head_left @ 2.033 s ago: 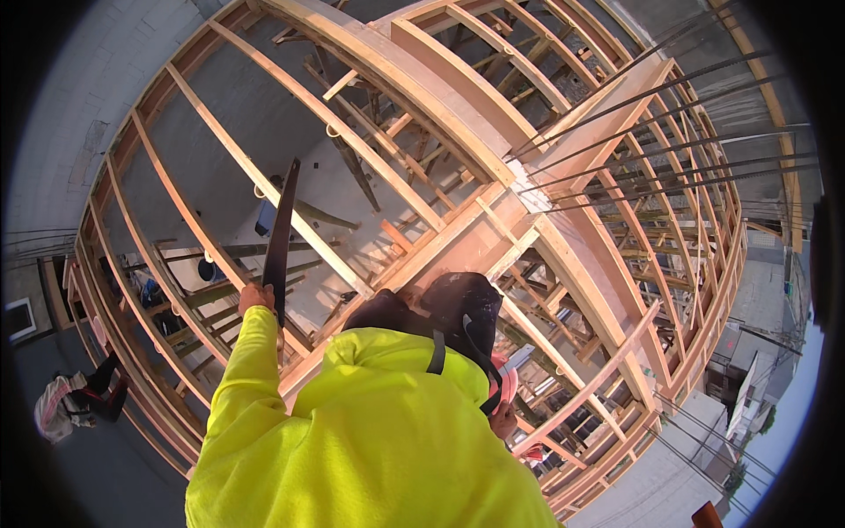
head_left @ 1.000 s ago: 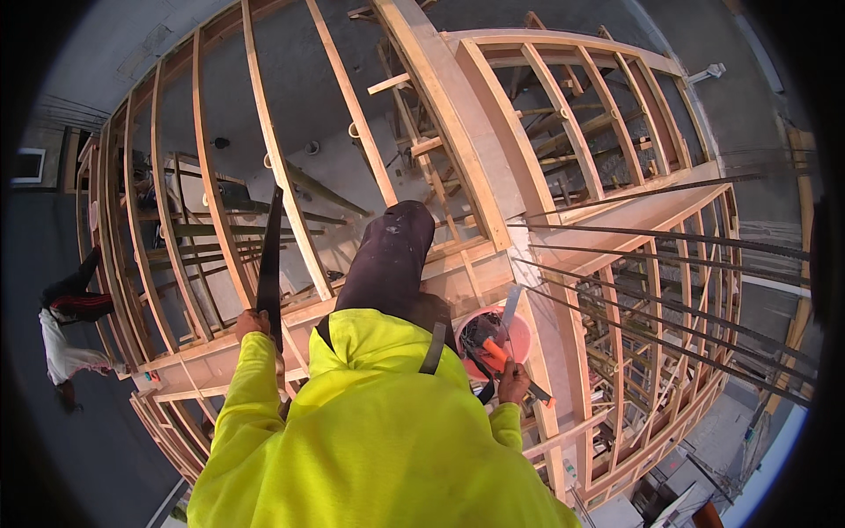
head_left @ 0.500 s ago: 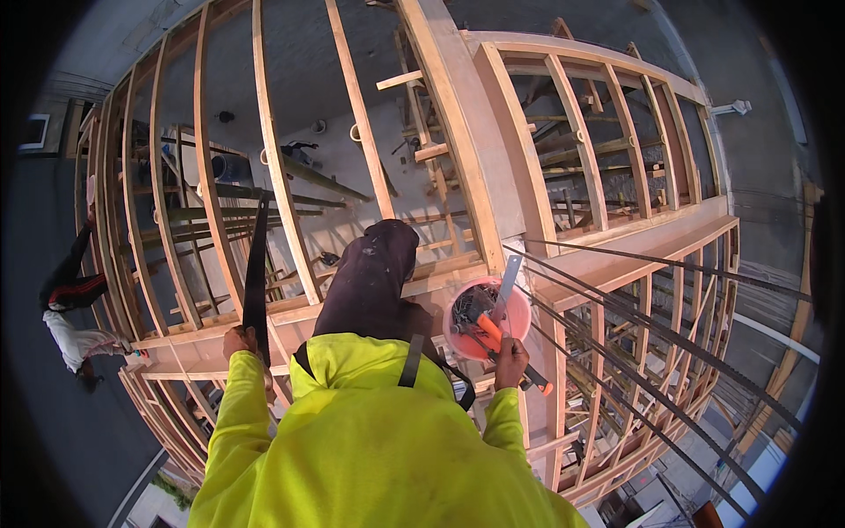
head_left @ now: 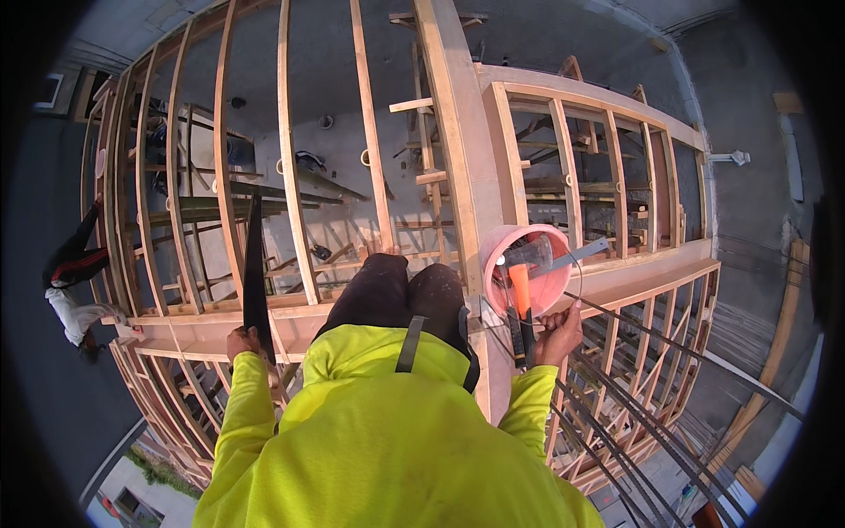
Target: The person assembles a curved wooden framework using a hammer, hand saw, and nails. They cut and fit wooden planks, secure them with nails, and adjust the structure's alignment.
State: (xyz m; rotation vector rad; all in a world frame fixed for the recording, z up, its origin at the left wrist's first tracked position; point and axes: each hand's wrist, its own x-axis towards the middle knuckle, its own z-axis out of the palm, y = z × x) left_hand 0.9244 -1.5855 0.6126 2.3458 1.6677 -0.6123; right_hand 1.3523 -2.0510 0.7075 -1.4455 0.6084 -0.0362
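Observation:
My left hand (head_left: 244, 341) is closed around the grip end of a handsaw; its long dark blade (head_left: 254, 273) points away from me over the timber framing. At my right, a pink bucket (head_left: 553, 295) hangs tilted over a wide beam, and my right hand (head_left: 560, 335) is closed at its near rim, with the thin wire handle at my fingertips. In the bucket lie a tool with an orange and black handle (head_left: 519, 286) and a flat metal blade (head_left: 581, 253), which sticks out over the rim. The tool's black end reaches out beside my right hand.
Open wooden joists (head_left: 289, 150) spread ahead over a deep drop to a floor with poles. A wide beam (head_left: 458, 150) runs away from me. Several steel bars (head_left: 651, 339) cross at the right. At the far left, another person (head_left: 75, 282) is beside the frame's edge.
The bucket and my right hand have moved right, and the bucket has swung forward and tilted. Both my knees now show. The saw stays in my left hand.

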